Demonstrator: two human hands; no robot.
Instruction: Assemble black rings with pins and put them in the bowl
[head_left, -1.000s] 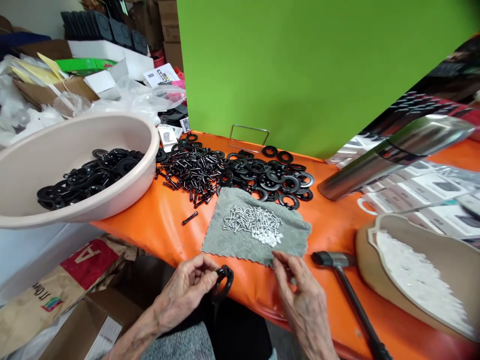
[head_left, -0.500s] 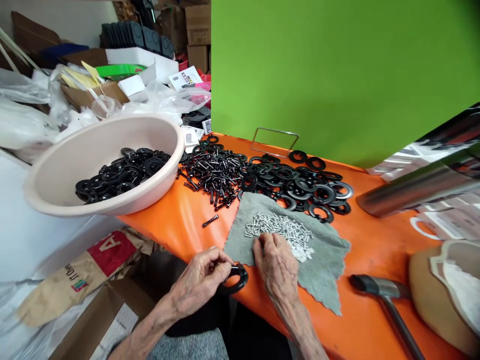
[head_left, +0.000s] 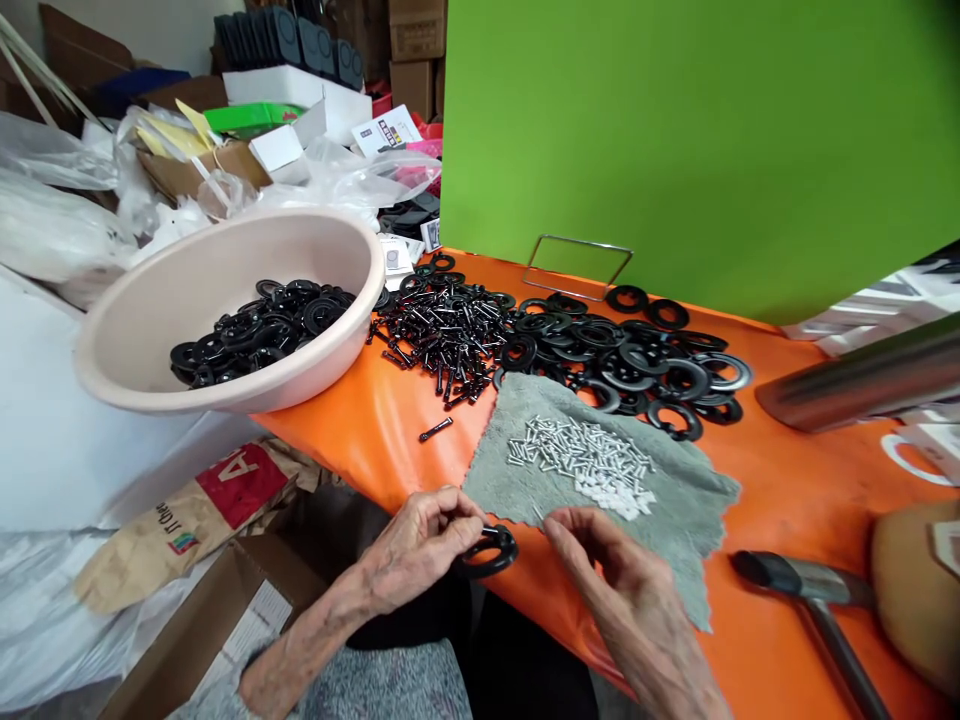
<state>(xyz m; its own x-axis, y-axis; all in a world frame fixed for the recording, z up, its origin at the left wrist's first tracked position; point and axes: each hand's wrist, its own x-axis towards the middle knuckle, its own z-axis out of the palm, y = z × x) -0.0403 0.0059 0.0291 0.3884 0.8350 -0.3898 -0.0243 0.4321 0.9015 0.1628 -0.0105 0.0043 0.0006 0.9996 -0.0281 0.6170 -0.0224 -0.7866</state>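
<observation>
My left hand (head_left: 416, 555) grips a black plastic ring (head_left: 495, 553) at the table's front edge, and a small silver pin shows at the ring's top. My right hand (head_left: 619, 575) hovers over the lower edge of a grey cloth (head_left: 675, 505), its fingertips pinched on a thin silver screw (head_left: 537, 514). On the cloth lies a heap of silver screws (head_left: 577, 450), with small white pieces (head_left: 619, 497) at its near end. Beyond the cloth are loose black rings (head_left: 622, 368) and a pile of black bolts (head_left: 450, 335).
The orange table covering (head_left: 757, 480) holds everything. A beige basin (head_left: 360, 300) of black rings stands at left. A rubber mallet (head_left: 802, 585) and steel tube (head_left: 862, 380) lie right. A green board (head_left: 675, 150) rises behind. Cardboard box (head_left: 247, 590) and paper sack (head_left: 225, 500) sit below left.
My right hand has lifted off the screw heap and moved nearer the cloth's lower edge, fingers pinched. The view has swung left, so the table's contents sit further right.
</observation>
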